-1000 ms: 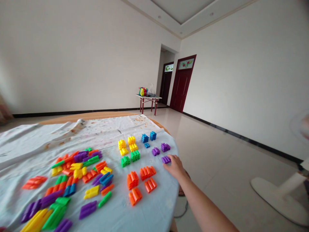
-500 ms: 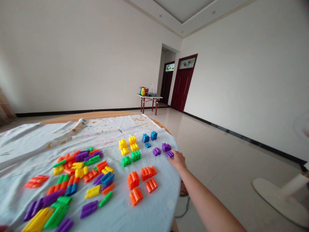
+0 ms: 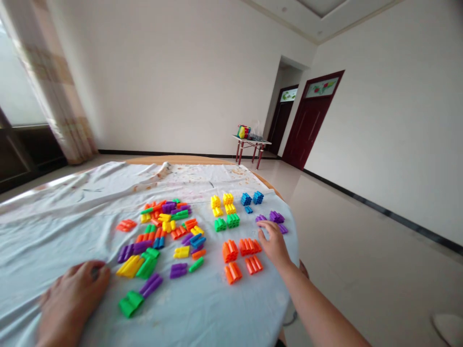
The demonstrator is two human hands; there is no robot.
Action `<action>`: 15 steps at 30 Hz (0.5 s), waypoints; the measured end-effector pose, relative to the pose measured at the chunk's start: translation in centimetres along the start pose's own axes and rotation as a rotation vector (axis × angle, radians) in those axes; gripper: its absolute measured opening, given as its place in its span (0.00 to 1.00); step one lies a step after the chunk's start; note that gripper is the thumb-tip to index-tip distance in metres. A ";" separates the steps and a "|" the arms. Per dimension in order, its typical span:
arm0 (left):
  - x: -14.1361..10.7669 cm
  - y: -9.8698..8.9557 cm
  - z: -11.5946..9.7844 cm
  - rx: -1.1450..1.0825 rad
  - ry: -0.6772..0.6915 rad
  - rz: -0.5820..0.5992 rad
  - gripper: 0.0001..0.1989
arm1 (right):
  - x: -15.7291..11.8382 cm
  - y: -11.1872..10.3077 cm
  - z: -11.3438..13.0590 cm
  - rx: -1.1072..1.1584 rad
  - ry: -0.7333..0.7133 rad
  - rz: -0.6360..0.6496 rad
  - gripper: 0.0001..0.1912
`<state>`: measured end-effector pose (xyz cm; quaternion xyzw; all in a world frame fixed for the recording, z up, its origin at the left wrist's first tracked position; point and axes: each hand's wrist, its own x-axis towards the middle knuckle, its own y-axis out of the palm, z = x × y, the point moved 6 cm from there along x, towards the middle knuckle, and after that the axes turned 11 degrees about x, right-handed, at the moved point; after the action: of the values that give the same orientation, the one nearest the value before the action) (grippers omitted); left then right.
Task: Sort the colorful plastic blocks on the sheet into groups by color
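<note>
My left hand rests on the cloth at the lower left, fingers loosely curled and apart, left of a yellow piece. My right hand hovers at the right, fingers apart, just below the purple pieces and right of the orange stacks. Nothing shows in it. Yellow stacks, green stacks and blue stacks stand in groups farther back. A mixed heap of coloured tube pieces lies left of them.
A pale blue cloth covers the round table. Near the front lies a green piece beside a purple one. Across the room, a small table holds a colourful bag and a plastic bag.
The view has turned left, bringing my left hand and the curtain into sight. My right hand has moved from the outer purple pieces at the table edge toward the nearer purple piece.
</note>
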<state>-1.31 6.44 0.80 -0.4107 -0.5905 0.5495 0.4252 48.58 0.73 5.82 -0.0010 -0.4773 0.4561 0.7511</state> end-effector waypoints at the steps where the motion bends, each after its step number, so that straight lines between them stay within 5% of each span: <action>1: -0.2 -0.2 0.0 0.013 0.001 -0.035 0.24 | 0.0 0.9 1.6 0.052 -0.021 0.025 0.12; 9: -1.3 -1.8 -0.8 -0.061 -0.020 -0.043 0.24 | -1.3 9.5 14.3 0.314 -0.130 0.373 0.09; 15: -1.7 -2.1 -0.9 -0.106 -0.008 -0.062 0.24 | -3.8 15.1 17.4 0.273 -0.181 0.637 0.12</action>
<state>0.02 4.98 2.88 -0.4121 -0.6330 0.5057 0.4170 25.22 -0.63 5.97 -0.0089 -0.4523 0.7252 0.5190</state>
